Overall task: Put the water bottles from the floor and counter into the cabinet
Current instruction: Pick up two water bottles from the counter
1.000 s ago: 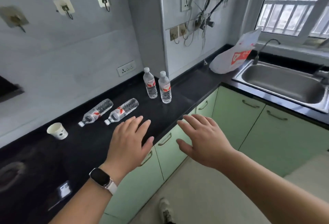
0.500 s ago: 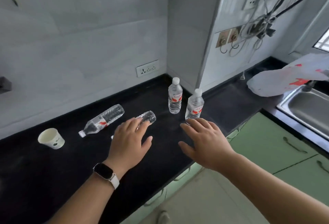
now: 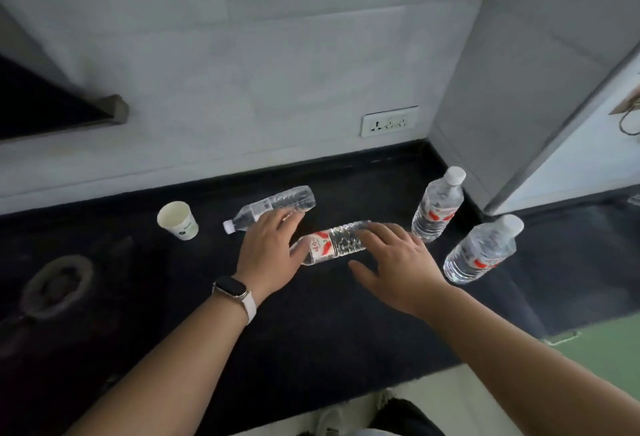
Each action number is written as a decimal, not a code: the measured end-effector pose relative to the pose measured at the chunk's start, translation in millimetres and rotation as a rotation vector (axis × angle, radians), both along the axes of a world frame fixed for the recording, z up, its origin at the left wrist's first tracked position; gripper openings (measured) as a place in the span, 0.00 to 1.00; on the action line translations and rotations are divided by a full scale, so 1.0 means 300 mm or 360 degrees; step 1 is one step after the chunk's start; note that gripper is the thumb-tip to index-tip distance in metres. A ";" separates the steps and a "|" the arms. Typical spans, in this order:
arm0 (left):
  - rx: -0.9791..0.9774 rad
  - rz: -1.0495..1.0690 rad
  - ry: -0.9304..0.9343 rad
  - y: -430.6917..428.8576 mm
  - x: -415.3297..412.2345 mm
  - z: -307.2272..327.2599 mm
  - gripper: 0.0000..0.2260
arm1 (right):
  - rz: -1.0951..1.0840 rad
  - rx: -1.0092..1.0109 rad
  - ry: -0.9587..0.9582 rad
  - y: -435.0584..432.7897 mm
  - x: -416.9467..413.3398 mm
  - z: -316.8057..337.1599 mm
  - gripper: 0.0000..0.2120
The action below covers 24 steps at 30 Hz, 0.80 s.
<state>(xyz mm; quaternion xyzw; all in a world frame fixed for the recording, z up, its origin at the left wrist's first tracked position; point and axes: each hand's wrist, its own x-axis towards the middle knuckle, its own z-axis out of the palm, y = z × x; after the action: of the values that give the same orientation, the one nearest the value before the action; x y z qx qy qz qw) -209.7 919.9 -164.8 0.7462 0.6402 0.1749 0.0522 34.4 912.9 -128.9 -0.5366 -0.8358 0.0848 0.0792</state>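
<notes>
Several clear water bottles with red labels are on the black counter [image 3: 311,324]. One lying bottle [image 3: 273,207] is at the back, and my left hand [image 3: 270,248] reaches over it with straight fingers. A second lying bottle [image 3: 334,243] is between my hands; my right hand [image 3: 398,262] hovers over its right end with fingers spread. Two bottles stand upright to the right: one [image 3: 438,210] near the wall corner, another [image 3: 481,250] closer to the counter's front. Neither hand grips anything.
A white paper cup [image 3: 178,221] stands left of the bottles. A wall socket [image 3: 389,121] is above the counter. A grey pillar [image 3: 519,89] juts out at the right. A green cabinet front [image 3: 606,349] shows at lower right, and pale floor [image 3: 311,411] below.
Both hands have moved forward over the counter to the two lying bottles. The view has swung left and down, so the sink and window are out of sight.
</notes>
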 end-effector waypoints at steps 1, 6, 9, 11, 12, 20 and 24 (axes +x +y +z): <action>-0.0024 0.0058 -0.0029 0.006 -0.010 -0.003 0.21 | 0.0047 -0.0029 0.0000 0.033 -0.013 -0.013 0.27; -0.0131 0.0311 -0.0146 0.032 -0.069 -0.008 0.20 | 0.0262 -0.0190 -0.0026 0.179 -0.059 -0.066 0.27; -0.0181 0.0435 -0.0209 0.044 -0.123 -0.018 0.20 | 0.0392 -0.0242 -0.0050 0.238 -0.073 -0.098 0.28; -0.0233 0.0524 -0.0280 0.064 -0.164 -0.044 0.21 | 0.0436 -0.0282 -0.0076 0.278 -0.084 -0.119 0.29; -0.0260 0.0558 -0.0306 0.075 -0.184 -0.064 0.22 | 0.0447 -0.0306 -0.0081 0.294 -0.091 -0.131 0.30; -0.0485 0.0629 -0.0343 0.205 -0.334 -0.240 0.29 | 0.0433 -0.0539 -0.0160 0.415 -0.160 -0.281 0.36; -0.0595 0.0589 -0.0407 0.255 -0.379 -0.319 0.35 | 0.0387 -0.0638 -0.0282 0.446 -0.183 -0.341 0.39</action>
<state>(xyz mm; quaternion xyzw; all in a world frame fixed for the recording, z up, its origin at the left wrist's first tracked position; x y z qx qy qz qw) -323.3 996.5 -260.6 0.5662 0.7748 0.1531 0.2362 -20.4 1046.6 -231.2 -0.4425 -0.8643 0.2105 -0.1132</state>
